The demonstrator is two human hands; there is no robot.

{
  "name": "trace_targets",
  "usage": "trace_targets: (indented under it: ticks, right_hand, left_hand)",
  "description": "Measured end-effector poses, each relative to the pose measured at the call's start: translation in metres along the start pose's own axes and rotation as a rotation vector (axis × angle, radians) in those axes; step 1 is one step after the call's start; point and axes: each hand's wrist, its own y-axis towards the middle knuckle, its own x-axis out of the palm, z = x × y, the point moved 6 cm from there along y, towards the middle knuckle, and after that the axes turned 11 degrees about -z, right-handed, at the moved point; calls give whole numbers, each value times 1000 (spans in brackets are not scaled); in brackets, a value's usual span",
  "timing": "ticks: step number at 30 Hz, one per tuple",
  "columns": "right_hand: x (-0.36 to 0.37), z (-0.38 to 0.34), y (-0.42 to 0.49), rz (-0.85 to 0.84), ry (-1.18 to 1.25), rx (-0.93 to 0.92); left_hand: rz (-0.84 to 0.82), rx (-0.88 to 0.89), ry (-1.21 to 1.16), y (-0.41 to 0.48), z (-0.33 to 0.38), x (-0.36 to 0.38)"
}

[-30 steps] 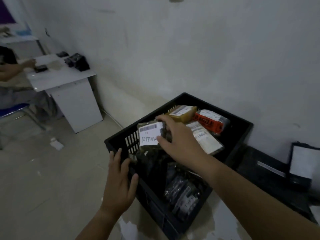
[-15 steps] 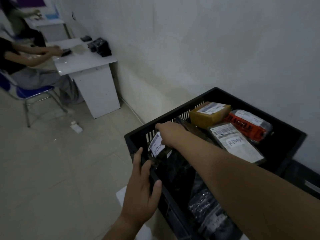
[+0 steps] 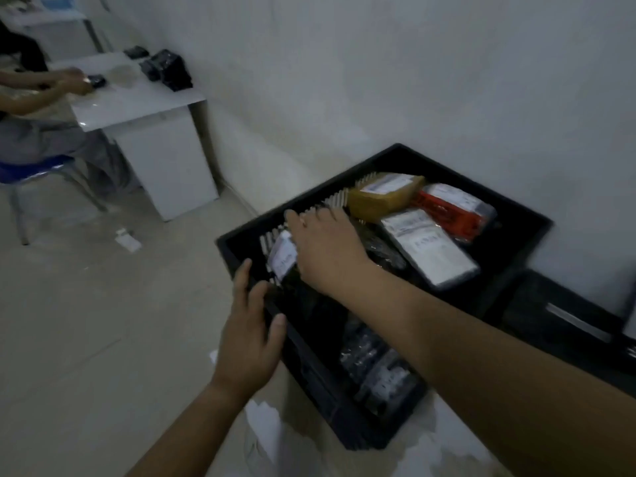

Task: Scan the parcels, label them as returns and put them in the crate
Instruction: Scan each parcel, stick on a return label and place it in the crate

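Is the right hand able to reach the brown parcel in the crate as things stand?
Probably yes. The brown parcel lies uncovered on top in the crate, just beyond the right hand, with nothing between them.

Matt black slotted plastic crate [image 3: 481, 192], and inside it a brown parcel in dull, paper-like wrap [image 3: 382, 199], a red pouch of glossy plastic film [image 3: 454, 216], a smooth pale grey plastic mailer [image 3: 437, 259] and dark crinkled film bags [image 3: 375, 370] catching light, a glossy white desk top [image 3: 137, 101] beyond.
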Motion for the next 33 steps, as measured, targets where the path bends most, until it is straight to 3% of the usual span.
trace_targets:
  ticks: [4,8,15,20,23,27,30,33]
  right_hand:
    - [-8,26,-99,221,214,-87]
    - [31,67,-208,124,366,39]
    - [129,129,-416,6,718,398]
    - [192,166,-539,-27,922,699]
    - [228,181,-597,22,1111,871]
    - [281,175,-651,-32,1346,1085]
    - [307,152,-666,-80,1412,1171]
    - [308,142,-662,-16,1386,1230]
  left_hand:
    - [-43,-68,74,1,4,-4]
    - [-124,-153,136,-2,39,-10]
    - [-269,264,-94,-62,236,57]
    - [-587,415,-201,-102,323,180]
    - [-841,267,-272,-115,348,262]
    - [-1060,-168,-393,-111,369,341]
    - [-1052,-500,-538,-101,367,383]
    - [-977,-615,-623,-88,366,408]
